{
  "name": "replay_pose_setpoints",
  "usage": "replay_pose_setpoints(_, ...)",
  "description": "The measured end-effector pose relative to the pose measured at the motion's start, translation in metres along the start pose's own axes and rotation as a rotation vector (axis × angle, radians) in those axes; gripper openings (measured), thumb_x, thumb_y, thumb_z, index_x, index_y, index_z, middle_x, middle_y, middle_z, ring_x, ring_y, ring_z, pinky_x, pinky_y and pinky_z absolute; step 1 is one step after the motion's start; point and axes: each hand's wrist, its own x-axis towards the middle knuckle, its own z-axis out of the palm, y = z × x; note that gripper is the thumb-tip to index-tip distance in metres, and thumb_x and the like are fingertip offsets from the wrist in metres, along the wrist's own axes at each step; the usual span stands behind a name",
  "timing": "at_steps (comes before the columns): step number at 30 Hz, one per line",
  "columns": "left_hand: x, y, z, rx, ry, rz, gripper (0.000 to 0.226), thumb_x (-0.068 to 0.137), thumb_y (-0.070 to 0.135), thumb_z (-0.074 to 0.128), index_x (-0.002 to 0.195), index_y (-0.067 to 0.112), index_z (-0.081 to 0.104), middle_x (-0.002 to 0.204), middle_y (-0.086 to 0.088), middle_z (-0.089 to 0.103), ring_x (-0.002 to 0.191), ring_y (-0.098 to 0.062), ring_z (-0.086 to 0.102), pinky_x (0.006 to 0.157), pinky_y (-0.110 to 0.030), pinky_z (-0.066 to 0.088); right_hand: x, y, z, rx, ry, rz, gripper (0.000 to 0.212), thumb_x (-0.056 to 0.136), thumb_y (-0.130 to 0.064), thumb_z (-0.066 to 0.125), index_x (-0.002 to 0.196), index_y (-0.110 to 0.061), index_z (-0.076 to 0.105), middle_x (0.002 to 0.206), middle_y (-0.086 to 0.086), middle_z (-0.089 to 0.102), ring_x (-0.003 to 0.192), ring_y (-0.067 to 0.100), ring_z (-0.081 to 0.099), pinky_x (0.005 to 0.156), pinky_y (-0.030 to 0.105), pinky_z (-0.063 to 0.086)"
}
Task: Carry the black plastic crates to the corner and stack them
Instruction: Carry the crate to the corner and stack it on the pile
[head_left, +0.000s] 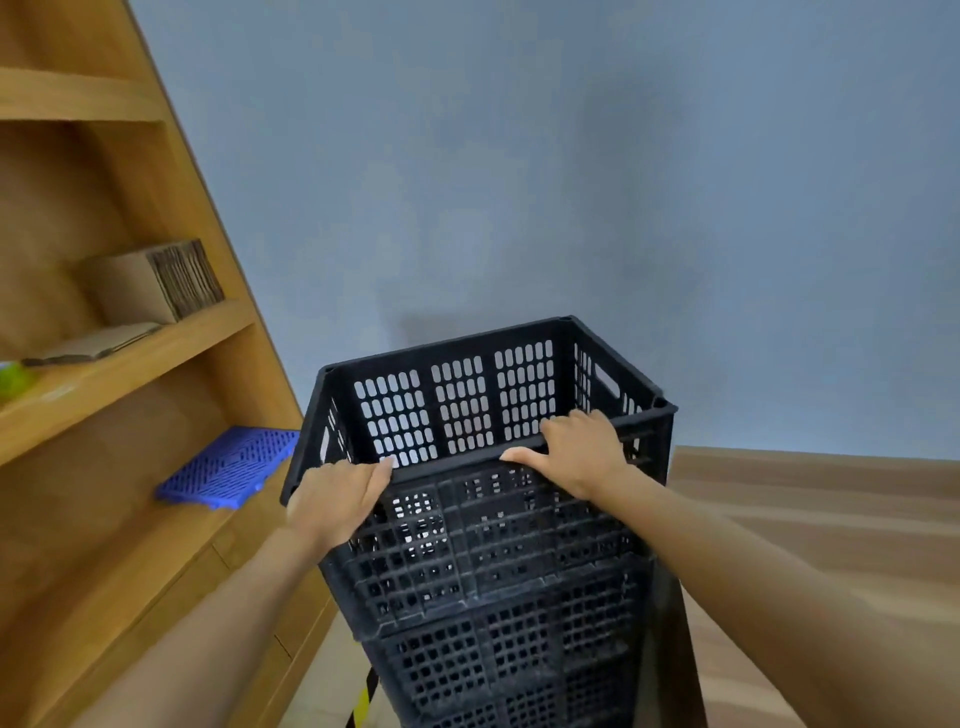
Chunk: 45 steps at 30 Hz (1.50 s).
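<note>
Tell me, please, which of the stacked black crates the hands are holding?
The top crate: left hand and right hand grip its near rim; the lower crates beneath are untouched.

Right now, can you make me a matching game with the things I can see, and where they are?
Things:
1. top black crate
2. blue grid panel
3. cardboard stack
4. left hand

Places:
A. lying flat on the lower wooden shelf
B. on the near rim of the top crate, at its left corner
C. on the middle wooden shelf
D. on top of the pile of black crates

Pairs: 1-D, 2-A, 3-C, 4-B
</note>
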Motion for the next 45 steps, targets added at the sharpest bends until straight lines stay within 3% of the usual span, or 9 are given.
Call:
replay_pose_setpoints(2,-0.006,0.008,-0.007,-0.083,-0.009,-0.050,0.023,0.106,0.022,0.028,0.087,0.011,0.032,0.055,0.006,0.036,0.044,-0.015,0.036,0.044,-0.030,0.032,-0.002,0.000,-0.007,0.007,-0.039,-0.025,0.102,0.068,-0.090,-0.003,0.074,-0.014,0.065,0.069,0.000,0.062,0.069,0.018,0.056,0.078,0.039,0.043)
replay_pose_setpoints(3,-0.006,0.014,-0.009,-0.076,-0.014,-0.075,0.045,0.107,0.027,0.021,0.106,0.010,0.063,0.056,0.006,0.035,0.045,-0.012,0.033,0.044,-0.027,0.024,-0.002,0.002,-0.011,0.011,-0.074,-0.048,0.102,0.069,-0.089,-0.003,0.075,-0.013,0.065,0.069,0.001,0.062,0.068,0.018,0.056,0.076,0.038,0.045)
replay_pose_setpoints(7,0.001,0.048,-0.005,-0.124,0.062,-0.167,0.070,0.092,0.061,0.000,0.057,0.016,0.042,0.050,0.002,0.037,0.046,-0.018,0.043,0.047,-0.027,0.034,0.007,0.012,-0.028,-0.029,-0.231,-0.218,0.089,0.078,-0.085,0.006,0.084,-0.013,0.060,0.070,0.000,0.057,0.059,0.015,0.049,0.069,0.035,0.047)
replay_pose_setpoints(11,0.007,0.064,0.000,0.099,-0.003,-0.261,0.056,0.106,0.033,0.013,0.102,0.015,0.066,0.050,0.002,0.043,0.042,-0.021,0.046,0.045,-0.032,0.037,0.017,0.022,-0.021,-0.054,-0.192,-0.357,0.088,0.079,-0.084,0.010,0.109,-0.016,0.059,0.069,-0.003,0.053,0.062,0.016,0.048,0.067,0.034,0.044)
replay_pose_setpoints(15,0.009,0.067,0.005,0.060,0.123,-0.312,0.067,0.104,0.045,0.016,0.053,0.020,0.053,0.040,0.005,0.027,0.034,-0.021,0.032,0.044,-0.028,0.028,0.020,0.024,-0.004,0.015,-0.052,-0.331,0.079,0.081,-0.083,0.013,0.083,-0.019,0.060,0.060,-0.007,0.050,0.055,0.013,0.049,0.070,0.037,0.055)
replay_pose_setpoints(22,0.017,0.068,0.018,-0.001,0.262,-0.351,0.072,0.103,0.044,0.032,0.037,0.016,0.038,0.033,0.002,0.030,0.034,-0.028,0.046,0.046,-0.027,0.017,0.019,0.026,0.007,0.024,0.073,-0.304,0.086,0.080,-0.084,0.016,0.121,-0.021,0.057,0.051,-0.007,0.046,0.055,0.016,0.057,0.054,0.029,0.040)
replay_pose_setpoints(30,0.037,0.026,0.038,-0.036,0.401,-0.266,0.065,0.099,0.043,0.022,0.037,0.023,0.023,0.032,-0.001,0.033,0.031,-0.023,0.035,0.044,-0.021,0.015,0.029,-0.002,0.013,0.022,0.115,-0.272,0.079,0.080,-0.084,0.012,0.060,-0.015,0.046,0.051,-0.004,0.043,0.044,0.013,0.039,0.052,0.030,0.046)
replay_pose_setpoints(39,0.073,-0.044,0.062,-0.086,0.435,-0.128,0.072,0.098,0.045,0.019,0.038,0.012,0.043,0.035,-0.006,0.041,0.038,-0.025,0.043,0.044,-0.023,0.017,0.050,-0.056,0.019,-0.019,0.117,-0.132,0.080,0.077,-0.085,0.005,0.055,-0.017,0.042,0.048,-0.003,0.044,0.042,0.016,0.043,0.047,0.028,0.044)
replay_pose_setpoints(45,0.099,-0.084,0.071,-0.116,0.404,-0.046,0.071,0.097,0.048,0.015,0.042,0.014,0.043,0.038,-0.001,0.034,0.040,-0.024,0.043,0.046,-0.025,0.014,0.070,-0.091,0.023,-0.083,0.069,-0.093,0.080,0.076,-0.088,0.023,0.068,-0.016,0.056,0.051,-0.004,0.051,0.047,0.016,0.053,0.049,0.028,0.047)
